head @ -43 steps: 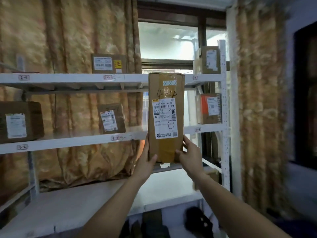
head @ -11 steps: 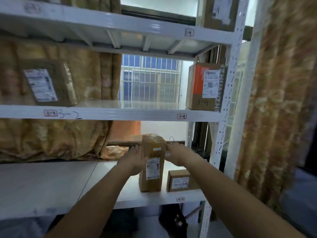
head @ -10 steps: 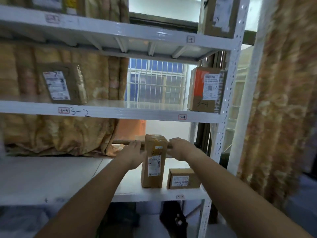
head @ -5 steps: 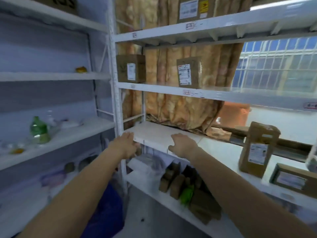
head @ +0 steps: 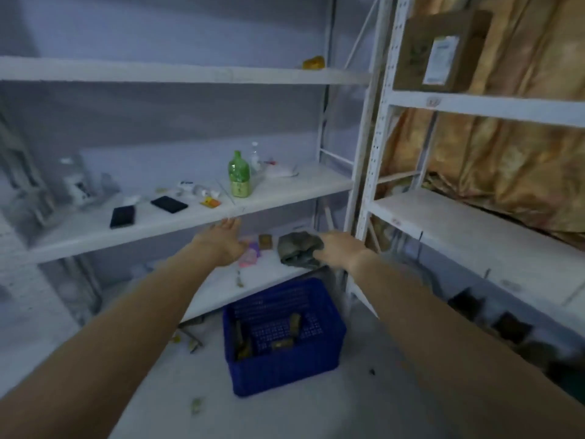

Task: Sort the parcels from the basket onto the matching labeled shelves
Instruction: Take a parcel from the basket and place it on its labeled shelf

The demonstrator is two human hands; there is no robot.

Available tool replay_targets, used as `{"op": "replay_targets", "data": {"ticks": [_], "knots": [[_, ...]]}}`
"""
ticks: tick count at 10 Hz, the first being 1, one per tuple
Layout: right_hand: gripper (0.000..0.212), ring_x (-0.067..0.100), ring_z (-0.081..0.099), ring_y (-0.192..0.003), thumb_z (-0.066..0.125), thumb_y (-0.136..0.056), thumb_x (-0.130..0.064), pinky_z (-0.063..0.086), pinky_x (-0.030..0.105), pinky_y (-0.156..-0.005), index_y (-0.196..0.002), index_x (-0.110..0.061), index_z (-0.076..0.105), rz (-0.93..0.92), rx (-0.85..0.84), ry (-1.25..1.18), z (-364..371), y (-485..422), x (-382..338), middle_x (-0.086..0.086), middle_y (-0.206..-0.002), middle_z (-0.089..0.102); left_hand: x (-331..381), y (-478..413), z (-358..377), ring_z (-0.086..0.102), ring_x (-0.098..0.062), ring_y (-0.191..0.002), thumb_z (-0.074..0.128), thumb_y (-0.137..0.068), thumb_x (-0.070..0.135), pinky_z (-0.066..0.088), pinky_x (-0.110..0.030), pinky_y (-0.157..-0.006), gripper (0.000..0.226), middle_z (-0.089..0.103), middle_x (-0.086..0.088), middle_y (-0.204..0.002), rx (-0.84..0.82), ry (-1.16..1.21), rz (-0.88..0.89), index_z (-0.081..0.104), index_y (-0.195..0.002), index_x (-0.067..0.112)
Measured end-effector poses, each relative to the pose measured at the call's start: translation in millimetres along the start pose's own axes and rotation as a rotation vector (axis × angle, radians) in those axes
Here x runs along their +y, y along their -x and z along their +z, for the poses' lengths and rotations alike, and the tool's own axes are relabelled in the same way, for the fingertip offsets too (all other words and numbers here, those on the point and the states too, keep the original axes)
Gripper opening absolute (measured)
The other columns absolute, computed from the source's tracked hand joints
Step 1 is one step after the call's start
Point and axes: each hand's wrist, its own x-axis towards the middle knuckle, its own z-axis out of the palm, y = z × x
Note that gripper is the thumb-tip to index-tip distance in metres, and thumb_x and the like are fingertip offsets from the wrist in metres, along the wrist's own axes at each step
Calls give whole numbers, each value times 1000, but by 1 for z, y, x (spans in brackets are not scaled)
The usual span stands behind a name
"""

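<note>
A blue plastic basket stands on the floor in the corner between two white racks, with a few small brown parcels lying in it. My left hand is stretched forward above the basket, palm open and holding nothing. To its right, my right hand is also held out at the same height, fingers loose and holding nothing. The labelled rack on the right carries a brown cardboard parcel with a white label on its upper shelf.
The left rack holds a green bottle, two dark flat items and small clutter. A grey crumpled cloth and a pink item lie on its lower shelf. Gold curtain hangs behind the right rack. Scraps litter the floor.
I set the tall parcel upright on the right rack's lower shelf and let go. The view then swung left and down to the blue basket; both hands now hold nothing.
</note>
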Motion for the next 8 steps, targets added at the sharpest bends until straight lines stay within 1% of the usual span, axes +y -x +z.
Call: {"op": "replay_targets", "data": {"ticks": [1,2,3,4,5,6,7,8], "knots": [[41,30,54,-117,47,-95,-35,45,39,-99,-126,-9,57,39,-65,-25,46,-42,8,15,-130,57,-16,-44,34,1,-20,-148,22,-99,47,4,-33,-118,68,-5,-5,-160,-38,1,19,-2,-151,11],[33,30,56,-113,47,-95,-36,46,36,-95,-110,-10,60,100,-231,-7,88,-74,31,10,-122,58,-7,-84,84,2,-20,-148,22,-99,47,5,-34,-119,66,-3,-5,-160,-111,33,59,0,-151,12],[31,32,57,-111,40,-97,-36,46,38,-98,-99,-12,60,144,-355,1,125,-121,61,10,-116,60,11,-127,139,2,-20,-148,22,-99,50,6,-35,-121,67,-4,-5,-160,-224,25,134,-2,-151,15],[34,31,57,-112,38,-98,-34,45,43,-99,-106,-9,59,162,-408,-17,170,-187,95,12,-119,62,20,-193,197,4,-22,-147,21,-99,49,7,-34,-118,67,-2,-5,-160,-273,-6,168,-2,-151,13],[35,31,56,-113,43,-97,-33,46,40,-94,-120,-9,55,153,-448,-62,236,-250,130,12,-125,58,23,-265,259,0,-20,-148,19,-100,46,4,-34,-119,66,-4,-6,-160,-352,14,159,-4,-150,11],[27,29,58,-108,48,-95,-26,49,41,-90,-118,-12,53,147,-571,-86,306,-304,169,12,-123,58,26,-334,331,2,-22,-148,21,-101,42,9,-37,-121,64,0,-7,-160,-460,71,111,1,-151,8],[42,24,55,-116,52,-93,-28,49,38,-95,-133,-16,45,156,-645,-67,362,-349,207,6,-131,53,22,-380,398,14,-25,-146,32,-99,37,15,-39,-119,60,15,-10,-158,-501,152,32,16,-150,8],[45,22,51,-122,51,-93,-31,45,35,-100,-135,-17,43,232,-665,-68,425,-397,239,4,-133,51,8,-418,471,13,-23,-147,35,-99,37,12,-38,-120,60,16,-8,-158,-535,222,-39,17,-150,11]]}}
